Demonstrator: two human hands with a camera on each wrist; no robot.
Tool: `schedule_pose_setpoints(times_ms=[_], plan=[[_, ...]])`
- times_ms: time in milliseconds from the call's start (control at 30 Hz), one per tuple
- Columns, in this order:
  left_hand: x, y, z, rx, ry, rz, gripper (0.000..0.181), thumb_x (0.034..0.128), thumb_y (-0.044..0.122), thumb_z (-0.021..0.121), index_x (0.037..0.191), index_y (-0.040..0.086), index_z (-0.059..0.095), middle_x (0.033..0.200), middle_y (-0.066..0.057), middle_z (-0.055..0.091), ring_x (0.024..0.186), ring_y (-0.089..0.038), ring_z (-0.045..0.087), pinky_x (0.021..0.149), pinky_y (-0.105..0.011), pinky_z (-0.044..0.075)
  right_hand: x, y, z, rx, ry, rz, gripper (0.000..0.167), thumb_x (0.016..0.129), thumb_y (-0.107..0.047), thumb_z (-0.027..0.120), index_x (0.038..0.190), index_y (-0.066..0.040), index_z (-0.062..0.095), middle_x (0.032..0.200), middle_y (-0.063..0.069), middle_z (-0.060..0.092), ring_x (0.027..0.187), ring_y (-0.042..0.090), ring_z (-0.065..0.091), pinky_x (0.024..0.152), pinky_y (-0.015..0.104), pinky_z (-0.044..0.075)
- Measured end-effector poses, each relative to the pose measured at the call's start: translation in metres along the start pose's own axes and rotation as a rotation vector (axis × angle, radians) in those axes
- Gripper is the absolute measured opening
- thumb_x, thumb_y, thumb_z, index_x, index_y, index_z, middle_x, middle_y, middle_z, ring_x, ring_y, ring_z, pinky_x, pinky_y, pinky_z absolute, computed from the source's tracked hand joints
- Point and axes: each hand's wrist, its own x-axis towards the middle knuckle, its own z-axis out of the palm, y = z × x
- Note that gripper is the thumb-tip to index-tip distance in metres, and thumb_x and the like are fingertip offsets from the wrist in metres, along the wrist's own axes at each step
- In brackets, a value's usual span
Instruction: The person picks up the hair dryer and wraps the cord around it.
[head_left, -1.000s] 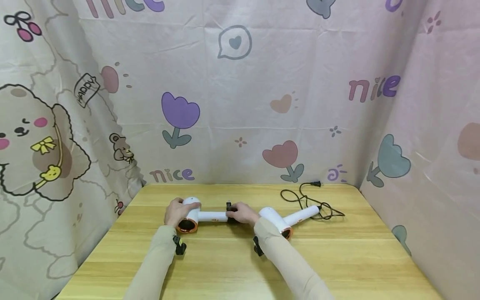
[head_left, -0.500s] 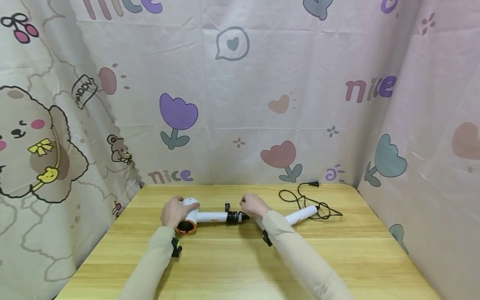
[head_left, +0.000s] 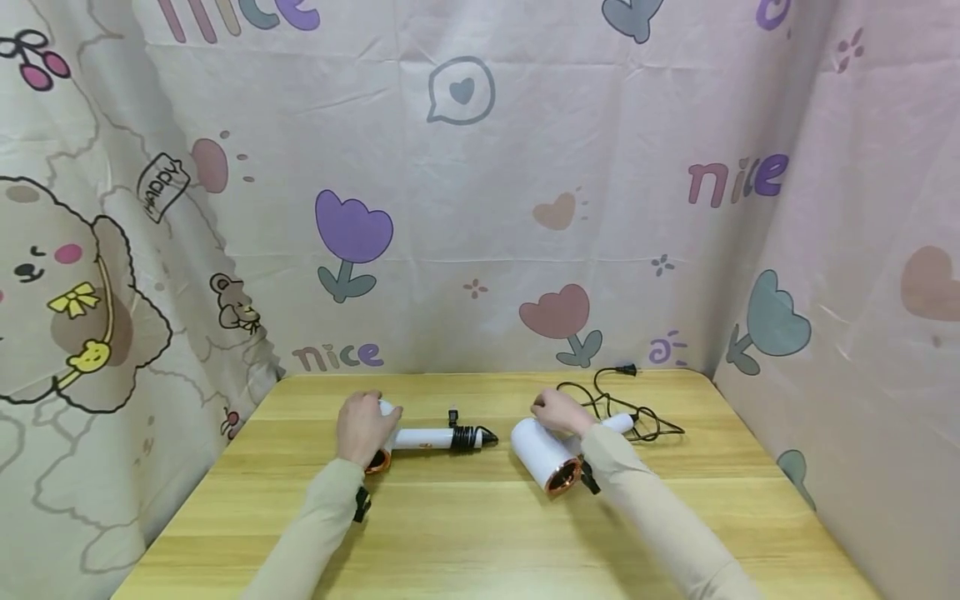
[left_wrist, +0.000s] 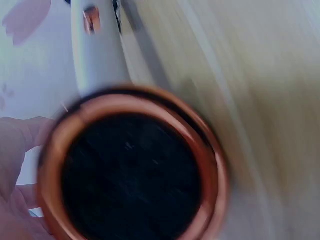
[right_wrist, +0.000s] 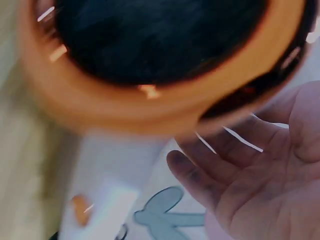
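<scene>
Right dryer [head_left: 536,450] is getting the arriving, loose-fingered right grip [head_left: 562,412], work seemingly shifting there; left grip [head_left: 365,427] is holding left dryer [head_left: 424,438].

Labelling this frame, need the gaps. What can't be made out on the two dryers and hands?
Head view: left dryer, head mostly hidden by left hand.
Head view: right dryer, part of handle hidden by right hand and sleeve.
Left wrist view: copper ring blurred, cut off by bottom edge.
Right wrist view: other copper ring cut off by top edge; it hides some fingertips, so contact is unclear.
</scene>
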Motion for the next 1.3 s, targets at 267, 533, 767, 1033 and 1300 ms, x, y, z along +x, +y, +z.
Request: schedule_pose_setpoints(times_ms=[267, 533, 767, 1033, 1300], plan=[[-0.006, 0.05, 0.003, 0.075, -0.079, 0.074, 0.043, 0.0845, 0.038, 0.071, 0.098, -0.003, 0.07, 0.09, -0.019, 0.07, 0.071, -0.029, 0.063, 0.062, -0.042, 0.056, -0.012, 0.028, -0.006, -0.066, 0.061, -0.024, 0.025, 0.098, -0.015, 0.053, 0.108, -0.001, 0.07, 0.099, 0.01, 0.07, 0.088, 0.023, 0.064, 0.083, 0.043, 0.054], [-0.024, 0.1, 0.021, 0.009, -0.263, 0.131, 0.039, 0.0866, 0.036, 0.07, 0.103, 0.001, 0.068, 0.083, -0.012, 0.068, 0.061, -0.02, 0.058, 0.051, -0.033, 0.049, -0.023, 0.042, -0.012, -0.106, 0.124, 0.013, 0.02, 0.097, -0.015, 0.055, 0.099, -0.004, 0.072, 0.088, 0.004, 0.069, 0.075, 0.016, 0.06, 0.069, 0.036, 0.052], [-0.04, 0.138, 0.033, 0.019, -0.212, 0.269, 0.039, 0.0873, 0.042, 0.069, 0.097, 0.004, 0.069, 0.077, -0.009, 0.067, 0.056, -0.017, 0.057, 0.048, -0.03, 0.048, -0.028, 0.053, -0.02, -0.127, 0.171, 0.016, 0.02, 0.095, -0.016, 0.057, 0.1, -0.004, 0.072, 0.094, 0.008, 0.071, 0.083, 0.021, 0.064, 0.075, 0.041, 0.055], [-0.046, 0.167, 0.048, -0.202, -0.402, 0.139, 0.075, 0.0901, 0.06, 0.058, 0.126, -0.006, 0.057, 0.088, -0.018, 0.07, 0.062, -0.018, 0.061, 0.057, -0.033, 0.055, -0.031, 0.064, -0.026, -0.119, 0.19, 0.025, 0.023, 0.095, -0.017, 0.057, 0.105, -0.002, 0.071, 0.103, 0.015, 0.072, 0.089, 0.028, 0.067, 0.079, 0.044, 0.056], [-0.047, 0.192, 0.074, -0.276, -0.508, -0.08, 0.109, 0.0825, 0.078, 0.049, 0.14, -0.015, 0.037, 0.095, -0.023, 0.065, 0.072, -0.029, 0.063, 0.057, -0.038, 0.053, -0.03, 0.071, -0.028, -0.108, 0.193, 0.022, 0.025, 0.095, -0.017, 0.057, 0.106, 0.001, 0.071, 0.103, 0.016, 0.072, 0.093, 0.032, 0.066, 0.085, 0.05, 0.054]])
